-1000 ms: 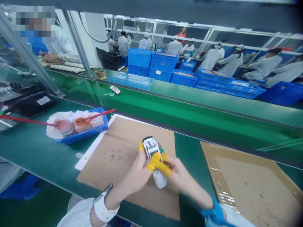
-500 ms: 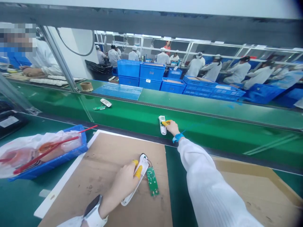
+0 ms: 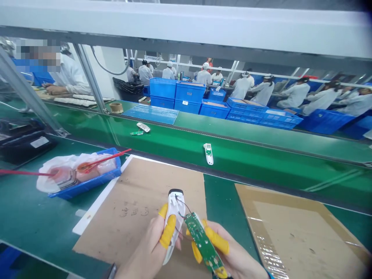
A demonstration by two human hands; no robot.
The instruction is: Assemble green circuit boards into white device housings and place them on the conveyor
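Note:
My left hand [image 3: 158,232], with yellow finger cots on its fingers, grips a long white plastic housing half [image 3: 173,228] with a dark end cap. In my right hand [image 3: 222,242], also in yellow finger cots, is a green circuit board [image 3: 204,241]. Thin dark wires [image 3: 183,205] join the board to the housing. Both parts are held above a brown cardboard sheet [image 3: 139,186]. On the green conveyor belt lies a white device [image 3: 208,154] with a small board in it. Farther left on the belt are another white housing [image 3: 143,127] and a green board [image 3: 136,133].
A blue bin [image 3: 87,186] with plastic-wrapped containers and red sticks stands left. A cardboard tray [image 3: 293,232] lies right. Beyond the belt are a tape roll [image 3: 116,107], stacked blue crates [image 3: 190,93] and several seated workers. A metal post [image 3: 90,77] rises at left.
My right hand has let go of the white device on the belt and come back to take hold of the circuit board. My left hand has raised the housing off the cardboard.

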